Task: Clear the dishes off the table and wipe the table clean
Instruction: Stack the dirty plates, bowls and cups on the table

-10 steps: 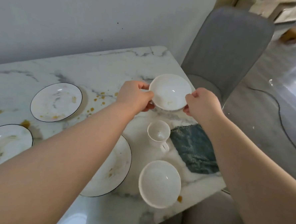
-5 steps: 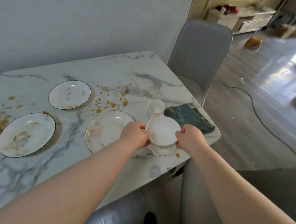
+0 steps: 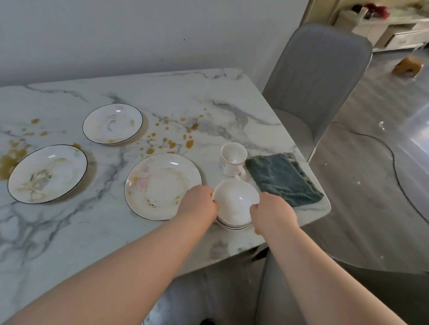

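Note:
A white bowl (image 3: 235,201) sits nested in a second bowl (image 3: 232,225) near the table's right front corner. My left hand (image 3: 199,203) grips its left rim and my right hand (image 3: 272,212) grips its right rim. A white cup (image 3: 232,158) stands just behind the bowls. A blue-grey cloth (image 3: 282,177) lies to the right of the cup. Three dirty plates rest on the marble table (image 3: 66,228): a large one (image 3: 161,185) beside my left hand, one at the left (image 3: 47,173), a smaller one farther back (image 3: 112,123). Brown spills (image 3: 169,142) dot the tabletop.
A grey chair (image 3: 314,75) stands at the table's right end, another chair back (image 3: 287,305) is below my right arm. A wall runs behind the table. A cable (image 3: 394,160) lies on the floor at the right, with a low cabinet (image 3: 397,30) far back.
Both hands carried the white bowl from the far right of the table toward me and lowered it into the second bowl. The view pulled back and now shows all three plates.

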`<state>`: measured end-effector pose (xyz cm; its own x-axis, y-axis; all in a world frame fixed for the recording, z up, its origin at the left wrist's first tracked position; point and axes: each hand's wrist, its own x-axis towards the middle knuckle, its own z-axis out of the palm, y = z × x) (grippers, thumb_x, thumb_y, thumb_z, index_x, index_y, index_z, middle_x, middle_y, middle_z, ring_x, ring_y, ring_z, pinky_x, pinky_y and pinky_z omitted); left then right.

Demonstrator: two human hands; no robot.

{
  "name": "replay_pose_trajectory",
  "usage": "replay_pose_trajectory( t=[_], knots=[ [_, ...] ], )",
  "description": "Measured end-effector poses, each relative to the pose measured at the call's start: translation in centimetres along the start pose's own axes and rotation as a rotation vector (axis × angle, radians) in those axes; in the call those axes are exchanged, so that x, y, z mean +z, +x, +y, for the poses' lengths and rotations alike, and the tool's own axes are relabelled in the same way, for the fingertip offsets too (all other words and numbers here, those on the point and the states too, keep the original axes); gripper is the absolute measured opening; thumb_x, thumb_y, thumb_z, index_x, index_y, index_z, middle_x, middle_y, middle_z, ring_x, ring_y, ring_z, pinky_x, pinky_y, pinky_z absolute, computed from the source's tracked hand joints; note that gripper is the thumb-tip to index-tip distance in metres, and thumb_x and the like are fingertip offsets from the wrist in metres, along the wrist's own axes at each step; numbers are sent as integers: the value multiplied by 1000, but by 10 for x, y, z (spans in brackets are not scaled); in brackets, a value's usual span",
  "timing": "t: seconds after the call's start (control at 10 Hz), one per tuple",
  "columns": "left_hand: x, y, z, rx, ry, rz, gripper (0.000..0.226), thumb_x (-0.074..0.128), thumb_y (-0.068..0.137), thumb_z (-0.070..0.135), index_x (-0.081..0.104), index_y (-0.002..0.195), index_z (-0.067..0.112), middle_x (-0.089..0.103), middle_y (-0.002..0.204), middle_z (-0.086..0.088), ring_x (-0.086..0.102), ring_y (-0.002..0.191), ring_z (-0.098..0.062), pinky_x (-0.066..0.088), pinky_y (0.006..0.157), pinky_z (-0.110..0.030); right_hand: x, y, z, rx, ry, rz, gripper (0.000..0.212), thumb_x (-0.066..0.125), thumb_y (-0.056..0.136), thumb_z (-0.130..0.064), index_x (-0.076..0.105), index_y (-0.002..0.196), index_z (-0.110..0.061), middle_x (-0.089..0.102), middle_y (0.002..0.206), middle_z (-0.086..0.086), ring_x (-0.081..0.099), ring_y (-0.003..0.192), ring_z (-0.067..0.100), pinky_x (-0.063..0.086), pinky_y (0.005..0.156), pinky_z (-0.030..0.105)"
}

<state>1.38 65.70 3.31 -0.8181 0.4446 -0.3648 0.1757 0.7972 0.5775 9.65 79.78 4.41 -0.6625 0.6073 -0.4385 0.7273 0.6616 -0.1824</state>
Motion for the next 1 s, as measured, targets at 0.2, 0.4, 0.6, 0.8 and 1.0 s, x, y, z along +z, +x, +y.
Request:
replay_pose_trajectory(
  t=[0.2, 0.4, 0.6, 0.8, 1.0],
  knots=[
    [1, 10, -4, -195, -162, -79, 43, 37, 98, 36, 63, 97, 2, 69, 97, -18, 68, 92, -36, 55, 84, -43, -1, 10, -1, 101, 249, -185, 22, 42, 92, -25, 51, 99, -7, 62, 80, 9, 64, 69, 26, 57, 71, 36],
    [0, -3, -7, -236, -416, -161, 34, 43, 93, 30, 63, 102, 4, 66, 101, -21, 67, 89, -39, 55, 85, -48, 7, 20, -10, 92, 370, -350, 31, 54, 90, -22, 40, 63, -18, 49, 63, -3, 45, 55, 11, 45, 62, 22],
    [-70, -32, -38, -305, -422, 43, 16, 49, 85, 22, 63, 88, 14, 66, 74, -7, 72, 72, -35, 61, 74, -41, 4, -14, -73, 7, 721, -303, 12, 47, 91, -6, 49, 93, -17, 60, 81, 12, 65, 64, 23, 59, 55, 28],
    [-139, -89, -143, -545, -600, 253, 12, 53, 88, 21, 63, 89, 15, 64, 80, -9, 66, 62, -29, 61, 69, -41, 56, -61, -188, -224, 584, -500, 5, 45, 92, -12, 48, 96, -15, 62, 88, 12, 66, 73, 27, 61, 64, 34],
    [-165, -134, -240, -675, -694, 316, 23, 52, 91, 22, 62, 99, 3, 65, 98, -23, 61, 68, -30, 61, 64, -40, 116, -108, -272, -279, 470, -619, 5, 45, 93, -14, 49, 92, -12, 56, 74, 5, 60, 64, 20, 59, 71, 35]
  ],
)
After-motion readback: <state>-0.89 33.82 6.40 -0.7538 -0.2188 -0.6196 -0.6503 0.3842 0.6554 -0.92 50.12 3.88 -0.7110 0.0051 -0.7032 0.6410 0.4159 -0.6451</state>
